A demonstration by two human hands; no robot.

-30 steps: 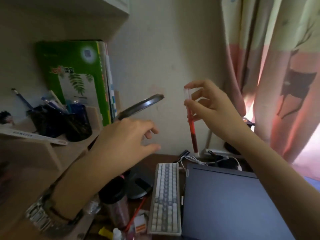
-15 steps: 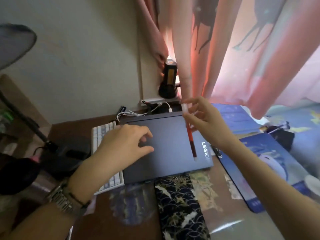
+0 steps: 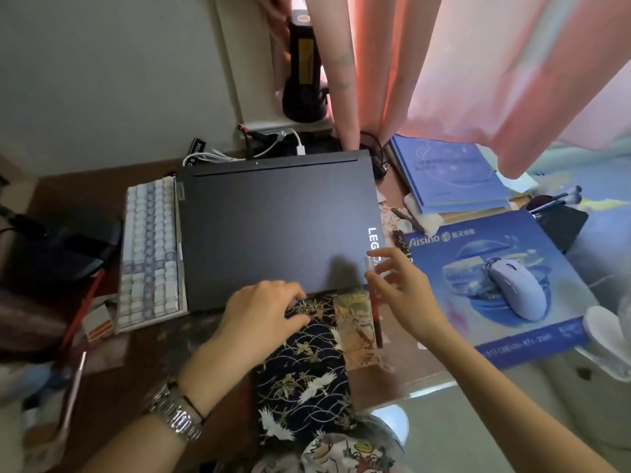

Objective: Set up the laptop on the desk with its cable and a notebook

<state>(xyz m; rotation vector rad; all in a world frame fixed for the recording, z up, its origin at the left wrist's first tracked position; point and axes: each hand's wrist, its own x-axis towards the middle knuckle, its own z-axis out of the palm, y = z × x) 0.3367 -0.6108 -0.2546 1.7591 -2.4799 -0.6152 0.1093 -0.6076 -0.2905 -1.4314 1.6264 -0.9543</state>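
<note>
- Now the right hand [image 3: 404, 295] pinches a red pen [image 3: 376, 314] between thumb and fingertips near its clear cap, the pen hanging almost upright just off the laptop's near right corner.
- Left hand [image 3: 264, 310], a metal watch [image 3: 177, 413] on its wrist, lies palm down with fingers loosely curled at the near edge of the laptop [image 3: 276, 230]; whether they grip the lid, I cannot tell.
- That dark laptop is shut, flat on the desk [image 3: 160, 343], its logo at the right edge.
- A patterned dark cloth [image 3: 304, 373] runs from under the left hand toward the viewer.
- A white keyboard [image 3: 150, 254] lies just beside the laptop's left edge.
- White cables [image 3: 273, 148] lie behind the laptop.
- Right of it, a blue mouse pad [image 3: 478, 308] carries a white mouse [image 3: 517, 288]; blue booklets [image 3: 447, 172] lie beyond.
</note>
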